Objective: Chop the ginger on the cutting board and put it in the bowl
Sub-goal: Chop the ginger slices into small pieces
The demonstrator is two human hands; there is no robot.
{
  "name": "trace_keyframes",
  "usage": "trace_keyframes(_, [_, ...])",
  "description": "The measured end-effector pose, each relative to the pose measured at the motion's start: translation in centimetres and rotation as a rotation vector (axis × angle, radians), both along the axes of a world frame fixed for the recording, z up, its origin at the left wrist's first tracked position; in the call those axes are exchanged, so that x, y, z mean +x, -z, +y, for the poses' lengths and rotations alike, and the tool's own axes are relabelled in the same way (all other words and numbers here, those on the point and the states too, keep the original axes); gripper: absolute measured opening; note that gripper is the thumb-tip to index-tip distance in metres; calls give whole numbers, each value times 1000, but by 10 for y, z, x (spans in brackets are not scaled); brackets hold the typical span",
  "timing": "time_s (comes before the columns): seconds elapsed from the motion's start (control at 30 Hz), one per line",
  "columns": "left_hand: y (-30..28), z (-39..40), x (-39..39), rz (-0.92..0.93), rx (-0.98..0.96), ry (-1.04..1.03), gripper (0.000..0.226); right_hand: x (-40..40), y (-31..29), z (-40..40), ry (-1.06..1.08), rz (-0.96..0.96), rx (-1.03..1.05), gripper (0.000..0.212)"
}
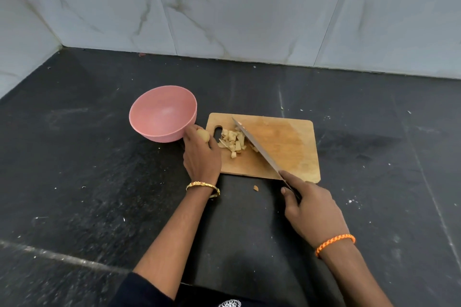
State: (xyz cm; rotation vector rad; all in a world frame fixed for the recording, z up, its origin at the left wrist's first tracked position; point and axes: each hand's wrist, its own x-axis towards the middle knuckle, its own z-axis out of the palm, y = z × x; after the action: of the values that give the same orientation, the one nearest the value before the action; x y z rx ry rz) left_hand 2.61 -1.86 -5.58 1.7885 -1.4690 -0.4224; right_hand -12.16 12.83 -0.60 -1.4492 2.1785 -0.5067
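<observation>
Several pale chopped ginger strips point(232, 142) lie at the left end of the rectangular wooden cutting board point(287, 147), corralled by the steel knife blade point(254, 144) gripped in right-hand fingers point(290, 194), while left-hand fingers point(199, 142) cup an unchopped ginger knob point(203, 135) beside the empty pink plastic bowl point(162, 113).

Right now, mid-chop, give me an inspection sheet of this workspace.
Surface: black counter, pale specks scattered over it.
Job's things: cutting board holds chopped ginger; pink bowl beside the board, looks empty.
Clutter: one ginger scrap on the counter, off the board's near edge.
Hands: left hand holds an unchopped ginger piece; right hand grips the knife, blade against the pile.
Cables: nothing seen.
Surroundings: marble-tiled wall.
</observation>
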Motion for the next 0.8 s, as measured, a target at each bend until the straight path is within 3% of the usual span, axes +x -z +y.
trace_keyframes(0.17, [-3,2,5,-92,91,7,41,-10,4,8,99,-33,-42,42])
trace_keyframes(0.37, [-4,10,0,-179,98,15,29,-3,10,15,77,-43,-5,42])
trace_keyframes(0.8, [-7,9,-5,-114,84,29,27,-17,12,4,168,-111,-84,40])
